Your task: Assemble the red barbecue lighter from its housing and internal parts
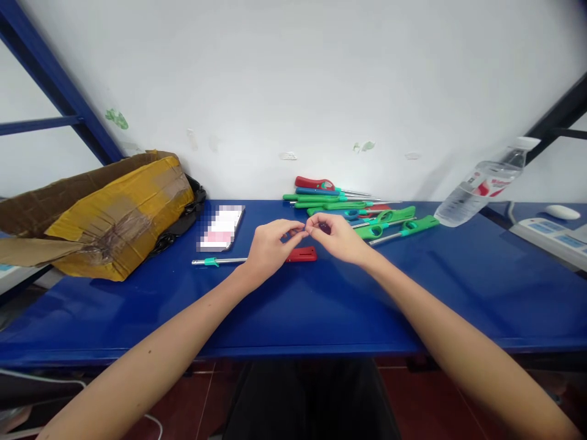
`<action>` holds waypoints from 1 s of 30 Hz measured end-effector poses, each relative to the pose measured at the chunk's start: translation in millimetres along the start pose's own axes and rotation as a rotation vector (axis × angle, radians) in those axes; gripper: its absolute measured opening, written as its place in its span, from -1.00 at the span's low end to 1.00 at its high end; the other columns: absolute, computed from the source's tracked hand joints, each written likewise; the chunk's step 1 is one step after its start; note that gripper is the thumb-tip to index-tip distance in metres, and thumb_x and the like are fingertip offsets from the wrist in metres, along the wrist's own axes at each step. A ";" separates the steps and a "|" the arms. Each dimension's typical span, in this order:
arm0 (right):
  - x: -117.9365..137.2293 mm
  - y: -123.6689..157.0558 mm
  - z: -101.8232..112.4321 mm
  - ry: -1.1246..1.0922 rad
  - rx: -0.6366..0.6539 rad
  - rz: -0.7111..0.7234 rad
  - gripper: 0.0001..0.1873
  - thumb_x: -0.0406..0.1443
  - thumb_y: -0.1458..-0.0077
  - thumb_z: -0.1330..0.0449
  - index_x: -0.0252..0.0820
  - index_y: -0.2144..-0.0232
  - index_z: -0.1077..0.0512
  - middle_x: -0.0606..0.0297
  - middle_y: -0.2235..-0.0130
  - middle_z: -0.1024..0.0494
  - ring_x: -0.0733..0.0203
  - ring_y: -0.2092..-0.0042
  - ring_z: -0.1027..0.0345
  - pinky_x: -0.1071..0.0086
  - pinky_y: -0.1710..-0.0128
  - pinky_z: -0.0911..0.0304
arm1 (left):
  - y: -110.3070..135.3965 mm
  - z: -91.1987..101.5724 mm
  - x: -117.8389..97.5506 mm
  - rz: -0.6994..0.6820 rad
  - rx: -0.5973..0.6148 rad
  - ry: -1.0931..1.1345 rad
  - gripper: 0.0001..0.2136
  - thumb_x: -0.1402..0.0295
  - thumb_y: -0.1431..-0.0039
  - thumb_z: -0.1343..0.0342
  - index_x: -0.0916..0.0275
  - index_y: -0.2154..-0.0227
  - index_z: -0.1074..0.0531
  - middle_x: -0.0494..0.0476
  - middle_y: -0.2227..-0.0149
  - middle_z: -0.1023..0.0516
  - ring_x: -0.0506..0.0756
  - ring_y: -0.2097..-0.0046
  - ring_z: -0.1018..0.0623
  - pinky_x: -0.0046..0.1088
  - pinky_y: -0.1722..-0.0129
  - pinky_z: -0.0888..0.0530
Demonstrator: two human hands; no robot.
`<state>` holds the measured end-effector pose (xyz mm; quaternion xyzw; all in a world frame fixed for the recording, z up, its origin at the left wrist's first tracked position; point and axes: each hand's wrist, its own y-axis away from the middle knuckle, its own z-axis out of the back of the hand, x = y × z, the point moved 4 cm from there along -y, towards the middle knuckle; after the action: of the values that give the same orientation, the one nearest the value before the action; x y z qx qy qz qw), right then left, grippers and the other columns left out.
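Observation:
My left hand [271, 244] and my right hand [338, 236] meet above the blue table, thumbs and forefingers pinched together fingertip to fingertip. Whatever lies between the fingertips is too small to make out. A dark spot shows inside the curl of my right fingers; I cannot tell if it is a thing or shadow. Below my left hand lies a red long-necked lighter [302, 255], its metal tube pointing left with a teal piece [211, 262] near the tip. Behind my right hand is a pile of green, red and blue lighters [328, 199], several with teal parts.
To the left stands an open cardboard box [123, 211] with yellow tape, black plastic [177, 229] beside it. A blurred phone [221, 227] lies nearby. At right, a clear bottle [481, 186] leans near a white device [550, 238] and a white mouse [562, 212]. A white wall rises behind.

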<state>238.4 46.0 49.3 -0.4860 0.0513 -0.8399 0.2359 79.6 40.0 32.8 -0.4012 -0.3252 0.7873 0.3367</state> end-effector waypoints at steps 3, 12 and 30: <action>-1.9 -0.9 -0.6 -0.081 0.028 -0.021 -0.81 -0.21 -0.09 -0.13 -0.22 0.43 -0.43 0.33 0.43 -0.43 0.26 0.39 -0.21 0.35 0.35 -0.16 | 1.7 1.2 -0.4 -0.038 -0.010 0.020 -0.91 0.38 -0.22 -0.21 0.20 0.27 -0.60 0.06 0.28 -0.68 0.03 0.30 -0.64 -0.50 0.25 -0.54; 2.1 0.6 4.2 -0.168 0.060 -0.059 -0.72 -0.25 -0.07 -0.14 -0.23 0.23 -0.58 0.29 0.42 -0.51 0.22 0.36 -0.31 0.30 0.29 -0.23 | 2.2 3.1 13.5 0.070 -0.045 -0.090 -0.84 0.30 -0.27 -0.15 0.23 0.31 -0.59 0.07 0.34 -0.67 0.03 0.35 -0.62 -0.52 0.35 -0.51; -12.2 0.7 34.8 0.041 -0.239 -0.008 -0.76 -0.31 -0.05 -0.11 -0.26 0.30 -0.55 0.40 0.55 -0.34 0.33 0.53 -0.07 0.38 0.47 -0.06 | 2.2 -29.8 9.6 0.229 0.426 0.053 -0.91 0.48 -0.18 -0.18 0.21 0.39 -0.56 0.02 0.28 -0.62 0.05 0.23 -0.57 -0.44 0.16 -0.44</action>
<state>273.0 55.8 57.5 -0.4936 0.1538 -0.8385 0.1718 100.1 53.6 13.2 -0.3759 -0.0954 0.8604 0.3307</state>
